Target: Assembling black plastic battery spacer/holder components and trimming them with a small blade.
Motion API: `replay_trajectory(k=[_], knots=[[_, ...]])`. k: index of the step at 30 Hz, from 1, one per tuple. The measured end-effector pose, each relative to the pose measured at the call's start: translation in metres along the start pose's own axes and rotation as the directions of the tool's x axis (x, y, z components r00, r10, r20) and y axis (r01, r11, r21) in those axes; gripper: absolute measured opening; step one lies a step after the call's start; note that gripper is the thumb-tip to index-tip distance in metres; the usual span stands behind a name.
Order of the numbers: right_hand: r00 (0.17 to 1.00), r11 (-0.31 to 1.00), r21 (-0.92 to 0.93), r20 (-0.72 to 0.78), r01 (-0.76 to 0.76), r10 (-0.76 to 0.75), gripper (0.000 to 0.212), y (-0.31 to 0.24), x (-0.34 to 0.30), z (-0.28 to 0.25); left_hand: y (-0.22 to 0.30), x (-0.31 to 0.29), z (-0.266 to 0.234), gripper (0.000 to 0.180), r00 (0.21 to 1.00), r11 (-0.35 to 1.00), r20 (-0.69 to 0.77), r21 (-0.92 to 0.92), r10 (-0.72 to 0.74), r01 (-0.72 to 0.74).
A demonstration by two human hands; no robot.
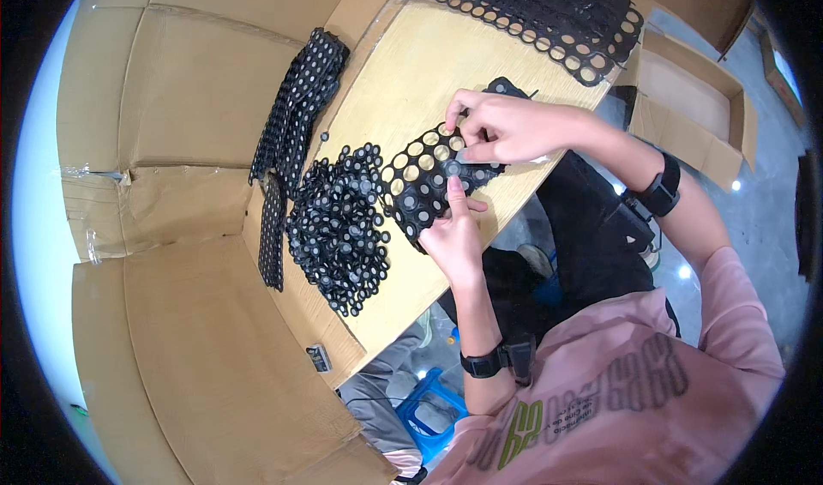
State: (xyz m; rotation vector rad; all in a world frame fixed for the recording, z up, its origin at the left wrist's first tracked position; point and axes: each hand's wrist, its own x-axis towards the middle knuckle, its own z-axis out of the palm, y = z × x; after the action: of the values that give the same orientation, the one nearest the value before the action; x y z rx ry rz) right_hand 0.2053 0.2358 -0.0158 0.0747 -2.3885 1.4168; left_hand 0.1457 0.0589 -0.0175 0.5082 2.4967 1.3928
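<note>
Held over desk [377,90]: black ringed sheet [411,201], long axis slanting lower left to upper right, just right of black disc pile [334,219]. Clamped along near edge by left hand [453,238]; touched toward upper-right end by right hand [507,129], closure impossible to tell.

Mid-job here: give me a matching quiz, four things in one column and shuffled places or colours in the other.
1. Heap of small round pieces
2. Stack of perforated sheets
3. Stool
4. Ringed black sheet

A. Touched by the left hand and right hand
B. Blue
C. At the picture's top edge
D. On the table, left of both hands

Pairs: 1-D, 2-C, 3-B, 4-A
</note>
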Motion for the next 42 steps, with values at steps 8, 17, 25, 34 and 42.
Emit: replay_trajectory(k=[8, 17, 25, 34, 42], knots=[[0.990, 0.958, 0.250, 0.029, -0.137, 0.134, 0.028, 0.009, -0.005, -0.014, 0.006, 0.016, 0.007, 0.021, 0.994, 0.898, 0.058, -0.437, 0.088, -0.054], [0.987, 0.986, 0.066, 0.063, -0.154, 0.150, 0.028, -0.001, -0.008, -0.020, 0.007, 0.011, 0.009, 0.020, 0.996, 0.942, 0.088, -0.335, 0.006, 0.024], [0.996, 0.998, -0.013, 0.052, -0.068, 0.068, 0.031, 0.004, -0.008, -0.016, 0.008, 0.004, 0.015, 0.012, 0.997, 0.921, -0.001, -0.384, 0.074, -0.068], [0.996, 0.997, -0.031, 0.038, -0.074, 0.075, 0.032, -0.001, -0.009, -0.011, 0.006, 0.001, 0.011, 0.020, 0.990, 0.946, -0.004, -0.292, 0.143, -0.138], [0.988, 0.978, -0.201, -0.129, 0.057, -0.084, 0.032, 0.003, -0.007, 0.007, 0.008, 0.000, 0.012, 0.020, 0.984, 0.915, 0.010, -0.370, 0.178, -0.162]])
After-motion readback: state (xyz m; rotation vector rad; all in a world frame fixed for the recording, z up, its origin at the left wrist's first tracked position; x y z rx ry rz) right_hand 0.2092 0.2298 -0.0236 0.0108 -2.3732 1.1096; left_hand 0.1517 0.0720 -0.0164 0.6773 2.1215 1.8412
